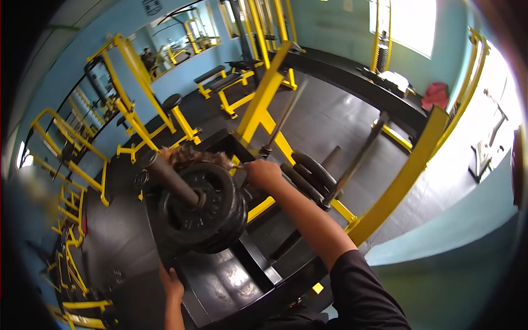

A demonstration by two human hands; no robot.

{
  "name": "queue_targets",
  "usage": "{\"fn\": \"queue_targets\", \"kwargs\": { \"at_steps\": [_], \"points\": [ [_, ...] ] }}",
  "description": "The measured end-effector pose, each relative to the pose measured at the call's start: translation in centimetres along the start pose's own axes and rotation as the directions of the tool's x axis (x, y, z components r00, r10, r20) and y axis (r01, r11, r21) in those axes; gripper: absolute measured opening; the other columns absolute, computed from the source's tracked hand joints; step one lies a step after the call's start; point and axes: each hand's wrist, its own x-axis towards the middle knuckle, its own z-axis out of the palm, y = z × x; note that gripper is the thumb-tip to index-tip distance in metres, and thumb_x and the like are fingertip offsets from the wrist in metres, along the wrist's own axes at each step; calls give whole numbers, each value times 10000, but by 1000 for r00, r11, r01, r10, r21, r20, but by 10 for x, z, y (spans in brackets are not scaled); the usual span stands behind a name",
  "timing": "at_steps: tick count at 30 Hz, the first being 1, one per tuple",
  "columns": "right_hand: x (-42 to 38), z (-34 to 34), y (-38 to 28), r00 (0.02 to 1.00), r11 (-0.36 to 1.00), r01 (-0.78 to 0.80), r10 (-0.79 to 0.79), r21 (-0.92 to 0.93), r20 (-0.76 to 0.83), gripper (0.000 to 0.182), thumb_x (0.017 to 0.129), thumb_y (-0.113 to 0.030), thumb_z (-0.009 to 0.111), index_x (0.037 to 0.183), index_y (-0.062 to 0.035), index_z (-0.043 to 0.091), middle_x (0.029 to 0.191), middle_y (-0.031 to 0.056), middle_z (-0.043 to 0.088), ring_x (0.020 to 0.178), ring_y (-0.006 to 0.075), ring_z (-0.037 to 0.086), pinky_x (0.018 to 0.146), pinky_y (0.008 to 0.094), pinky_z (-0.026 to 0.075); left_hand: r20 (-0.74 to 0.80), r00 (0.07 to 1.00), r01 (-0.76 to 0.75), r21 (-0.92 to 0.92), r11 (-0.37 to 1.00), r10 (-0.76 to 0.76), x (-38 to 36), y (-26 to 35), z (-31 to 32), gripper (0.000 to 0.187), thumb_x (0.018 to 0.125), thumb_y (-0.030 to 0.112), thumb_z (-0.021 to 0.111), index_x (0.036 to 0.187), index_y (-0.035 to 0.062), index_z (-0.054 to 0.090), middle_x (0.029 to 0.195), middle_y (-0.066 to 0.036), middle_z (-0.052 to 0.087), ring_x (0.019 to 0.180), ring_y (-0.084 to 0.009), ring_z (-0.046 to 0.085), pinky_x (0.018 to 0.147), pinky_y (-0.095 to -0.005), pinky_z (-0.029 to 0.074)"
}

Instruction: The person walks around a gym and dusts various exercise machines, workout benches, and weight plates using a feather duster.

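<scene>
My right hand [263, 175] is closed round the thin handle of a brown feather duster [192, 157]. Its fluffy head lies behind the top of the black weight plates [206, 217], partly hidden by them. These plates are stacked on a thick metal bar [173, 181] that points up toward me. Lower down, my left hand [171, 285] is at the edge of the machine's black panel [223, 280], thumb apart from the fingers and nothing in its grasp.
Beyond my right forearm, more weight plates [308, 173] sit on the yellow frame [399, 192]. A slanted metal post [357, 159] rises beside them. Yellow gym machines [132, 110] and padded benches [223, 80] stand farther off. A red cloth [435, 96] lies by the wall.
</scene>
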Motion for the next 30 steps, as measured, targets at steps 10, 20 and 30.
{"fn": "queue_targets", "kwargs": {
  "at_steps": [10, 20, 30],
  "points": [
    [-148, -1, 164, 983, 964, -143, 164, 224, -80, 278, 930, -235, 468, 1087, -115, 664, 926, 212, 671, 868, 391, 654, 782, 469, 534, -22, 995, 97, 110, 989, -95, 2, -7, 2, 545, 1047, 233, 373, 1515, 30, 184, 1568, -181, 205, 1452, -323, 202, 1179, -398, 174],
    [-313, -22, 76, 865, 770, -322, 475, 551, -159, 238, 898, -92, 589, 1102, 7, 663, 837, 216, 689, 769, 323, 686, 722, 383, 508, -57, 997, 53, 11, 999, -53, -3, 3, 2, 585, 996, 129, 478, 1498, -1, 207, 1523, -237, 266, 1421, -366, 250, 1172, -411, 194],
    [-283, -96, -79, 922, 979, -186, 201, 77, -332, 176, 878, -149, 592, 993, -57, 689, 790, 182, 643, 697, 385, 627, 603, 424, 475, -101, 995, -19, -116, 993, 7, -5, -11, 16, 696, 912, 95, 555, 1501, 4, 196, 1478, -332, 246, 1364, -491, 275, 1143, -475, 234]
  ]
}}
